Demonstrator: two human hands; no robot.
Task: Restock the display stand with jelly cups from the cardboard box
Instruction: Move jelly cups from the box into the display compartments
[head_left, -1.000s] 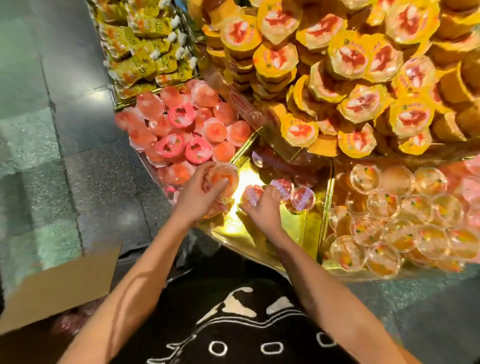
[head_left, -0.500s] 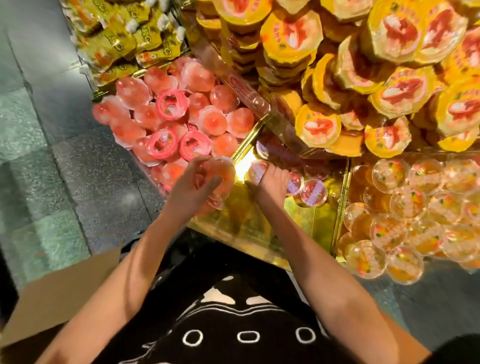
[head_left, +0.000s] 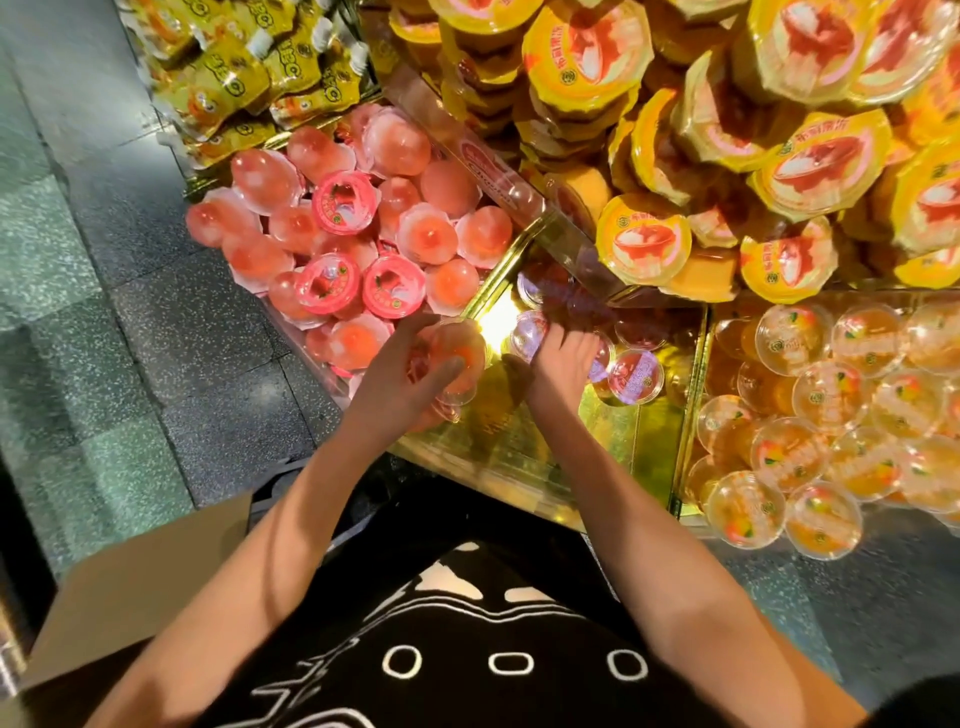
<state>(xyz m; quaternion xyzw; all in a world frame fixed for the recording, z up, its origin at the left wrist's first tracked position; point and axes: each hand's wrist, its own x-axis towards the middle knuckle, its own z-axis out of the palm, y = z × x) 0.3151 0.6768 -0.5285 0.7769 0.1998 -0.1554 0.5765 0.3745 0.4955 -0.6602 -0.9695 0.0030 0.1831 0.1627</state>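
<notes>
My left hand (head_left: 400, 384) grips a small stack of clear jelly cups (head_left: 457, 353) with orange-red filling, held over the front left corner of the gold middle compartment (head_left: 608, 431) of the display stand. My right hand (head_left: 563, 358) reaches deep into that compartment, fingers spread over purple-lidded jelly cups (head_left: 635, 376) lying at its back; whether it holds one is hidden. A flap of the cardboard box (head_left: 140, 587) shows at the lower left by my left arm.
Pink jelly cups (head_left: 337, 239) fill the left compartment and clear orange fruit cups (head_left: 831, 415) the right one. Yellow pudding cups (head_left: 675, 171) pile on the shelf above and overhang the middle compartment. Yellow pouches (head_left: 244, 78) lie far left. Grey tiled floor lies left.
My right hand has pushed further back into the gold compartment among the purple-lidded cups. My left hand stays at the corner with its stack. The view has moved closer to the stand.
</notes>
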